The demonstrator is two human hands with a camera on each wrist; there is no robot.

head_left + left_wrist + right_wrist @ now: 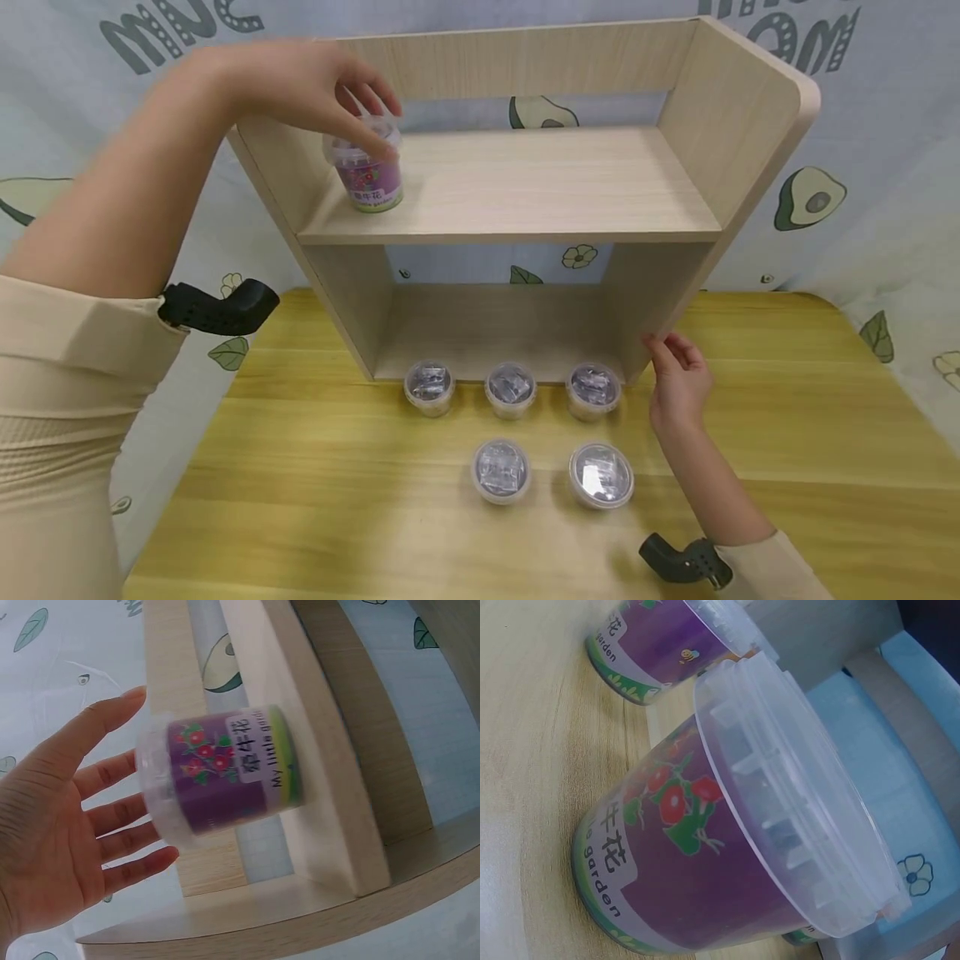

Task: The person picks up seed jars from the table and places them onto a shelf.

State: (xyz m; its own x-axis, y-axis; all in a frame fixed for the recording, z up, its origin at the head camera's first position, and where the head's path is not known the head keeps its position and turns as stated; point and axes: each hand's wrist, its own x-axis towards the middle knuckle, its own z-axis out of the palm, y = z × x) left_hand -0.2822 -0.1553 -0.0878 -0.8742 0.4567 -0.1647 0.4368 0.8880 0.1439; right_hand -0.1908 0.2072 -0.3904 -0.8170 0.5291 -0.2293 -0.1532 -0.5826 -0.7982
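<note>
A purple-labelled plastic cup (369, 179) with a clear lid stands at the left end of the shelf unit's (540, 187) upper board. My left hand (315, 92) is around its lid from above. In the left wrist view the left hand's (67, 802) thumb and fingers are spread, the fingers behind the lid of the cup (225, 769). Low on the unit's right side panel, my right hand (681, 387) grips the front edge with thumb and fingers. The right wrist view does not show that hand; a similar cup (705, 825) fills it.
Three lidded cups (510, 390) stand in a row before the unit's lower compartment. Nearer me are two more, a left cup (501, 472) and a right cup (601, 476), on the wooden table (300, 500). A patterned cloth (892, 208) hangs behind.
</note>
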